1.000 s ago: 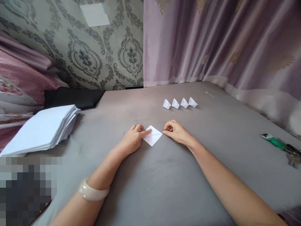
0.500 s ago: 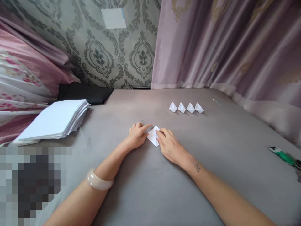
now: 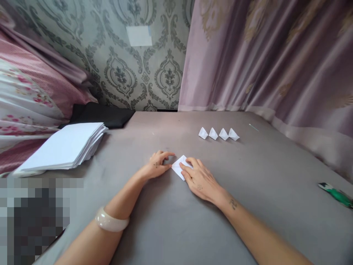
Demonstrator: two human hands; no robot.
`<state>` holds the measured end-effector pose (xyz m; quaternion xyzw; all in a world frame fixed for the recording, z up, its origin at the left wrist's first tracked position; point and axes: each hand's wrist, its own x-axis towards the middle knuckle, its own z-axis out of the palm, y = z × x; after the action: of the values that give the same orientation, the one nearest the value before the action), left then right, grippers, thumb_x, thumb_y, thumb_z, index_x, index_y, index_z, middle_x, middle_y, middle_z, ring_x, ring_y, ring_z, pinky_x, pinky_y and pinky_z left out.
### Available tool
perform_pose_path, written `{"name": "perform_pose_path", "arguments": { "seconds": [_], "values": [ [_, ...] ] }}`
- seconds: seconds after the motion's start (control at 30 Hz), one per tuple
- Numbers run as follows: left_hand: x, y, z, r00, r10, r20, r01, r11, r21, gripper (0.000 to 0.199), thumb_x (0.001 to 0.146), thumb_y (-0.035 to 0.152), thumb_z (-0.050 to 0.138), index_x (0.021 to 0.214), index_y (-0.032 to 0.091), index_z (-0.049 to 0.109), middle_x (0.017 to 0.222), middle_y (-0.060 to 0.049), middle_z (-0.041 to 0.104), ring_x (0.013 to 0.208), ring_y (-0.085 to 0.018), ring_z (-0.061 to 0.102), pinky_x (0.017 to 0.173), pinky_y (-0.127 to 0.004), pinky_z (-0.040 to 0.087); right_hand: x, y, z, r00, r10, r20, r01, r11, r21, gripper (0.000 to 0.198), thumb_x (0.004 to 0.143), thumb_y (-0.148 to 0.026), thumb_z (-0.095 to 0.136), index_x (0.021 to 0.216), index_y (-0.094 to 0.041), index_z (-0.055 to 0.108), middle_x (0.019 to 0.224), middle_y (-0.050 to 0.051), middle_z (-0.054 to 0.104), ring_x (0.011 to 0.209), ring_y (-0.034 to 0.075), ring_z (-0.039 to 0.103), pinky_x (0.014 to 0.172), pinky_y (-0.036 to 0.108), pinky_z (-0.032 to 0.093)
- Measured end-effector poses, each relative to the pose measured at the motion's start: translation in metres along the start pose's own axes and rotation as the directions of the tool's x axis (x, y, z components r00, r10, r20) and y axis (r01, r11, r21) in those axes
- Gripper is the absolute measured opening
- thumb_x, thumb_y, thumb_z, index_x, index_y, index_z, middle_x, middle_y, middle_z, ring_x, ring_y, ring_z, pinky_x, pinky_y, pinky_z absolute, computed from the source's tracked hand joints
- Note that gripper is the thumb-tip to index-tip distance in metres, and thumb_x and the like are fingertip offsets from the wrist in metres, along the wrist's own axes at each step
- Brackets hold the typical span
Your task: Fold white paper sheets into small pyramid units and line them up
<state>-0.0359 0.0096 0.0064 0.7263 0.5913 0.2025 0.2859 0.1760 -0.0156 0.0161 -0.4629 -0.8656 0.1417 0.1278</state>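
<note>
A small white folded paper (image 3: 178, 170) lies on the grey cloth between my hands, turned like a diamond with crease lines on it. My right hand (image 3: 200, 176) grips its right side, the thumb lying across its middle and the fingertips near its upper right edge; that side is partly hidden. At the left corner is my left hand (image 3: 159, 164), its index finger stretched out and its thumb tip at or just beside the paper. Nothing shows between the left fingers. A pale bangle (image 3: 111, 222) circles the left forearm.
Several small folded white paper pieces (image 3: 213, 134) stand in a row farther back. At left lies a stack of white paper (image 3: 66, 145) before a black flat item (image 3: 103, 116). A green-handled tool (image 3: 335, 194) lies at the right edge, a thin pale stick (image 3: 253, 127) at back right.
My left hand has drawn slightly left from the paper. My right thumb has moved farther across the paper, covering more of its middle. The camera view has tilted up a little.
</note>
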Motion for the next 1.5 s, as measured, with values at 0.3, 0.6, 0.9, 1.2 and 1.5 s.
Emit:
{"name": "perform_pose_path", "arguments": {
  "seconds": [0.3,0.6,0.9,1.2,1.5],
  "values": [
    [0.006,0.0,0.013,0.993,-0.013,-0.114,0.009,0.999,-0.04,0.029,0.08,0.041,0.05,0.082,0.018,0.069,0.08,-0.005,0.062,0.076,-0.019,0.054,0.074,-0.03,0.042,0.004,-0.001,-0.002,0.996,-0.086,-0.026,0.083,0.993,-0.087,0.036,0.096,-0.032,0.033,0.121,-0.025,0.057,0.132,0.006,0.052,0.101,0.021,0.047,0.09,0.037,0.036],
    [0.003,0.006,0.027,0.986,-0.07,-0.154,0.102,0.971,0.215,0.029,0.081,0.05,0.05,0.087,0.024,0.063,0.095,-0.008,0.057,0.096,-0.029,0.049,0.081,-0.04,0.036,0.026,0.007,-0.002,0.998,-0.051,-0.045,0.051,0.999,0.003,0.029,0.094,-0.03,0.04,0.092,-0.022,0.068,0.106,0.004,0.062,0.092,0.016,0.05,0.079,0.029,0.038],
    [0.004,0.007,0.019,0.994,-0.093,-0.064,0.103,0.979,0.177,0.017,0.081,0.033,0.052,0.09,0.024,0.063,0.096,-0.007,0.057,0.094,-0.025,0.05,0.084,-0.038,0.036,0.032,0.015,0.011,0.985,0.039,-0.168,-0.012,0.987,0.16,0.009,0.084,-0.026,0.06,0.08,-0.022,0.067,0.097,0.001,0.064,0.09,0.015,0.052,0.079,0.028,0.038],
    [-0.001,0.014,0.013,0.988,-0.146,-0.054,0.15,0.984,0.096,0.021,0.078,0.028,0.054,0.095,0.026,0.066,0.103,-0.006,0.057,0.102,-0.026,0.047,0.091,-0.038,0.034,0.037,0.035,0.019,0.984,0.108,-0.141,-0.042,0.911,0.41,0.027,0.077,-0.021,0.062,0.104,-0.019,0.059,0.111,0.006,0.055,0.083,0.014,0.055,0.081,0.03,0.045],
    [0.002,0.006,0.021,0.984,-0.103,-0.145,0.1,0.995,-0.028,0.023,0.07,0.041,0.067,0.086,0.024,0.067,0.097,-0.005,0.059,0.099,-0.026,0.048,0.089,-0.04,0.033,0.032,0.03,0.023,0.977,0.074,-0.198,-0.013,0.957,0.289,0.047,0.08,-0.023,0.055,0.127,-0.022,0.048,0.129,0.007,0.052,0.116,0.024,0.044,0.101,0.042,0.035]
  ]
}}
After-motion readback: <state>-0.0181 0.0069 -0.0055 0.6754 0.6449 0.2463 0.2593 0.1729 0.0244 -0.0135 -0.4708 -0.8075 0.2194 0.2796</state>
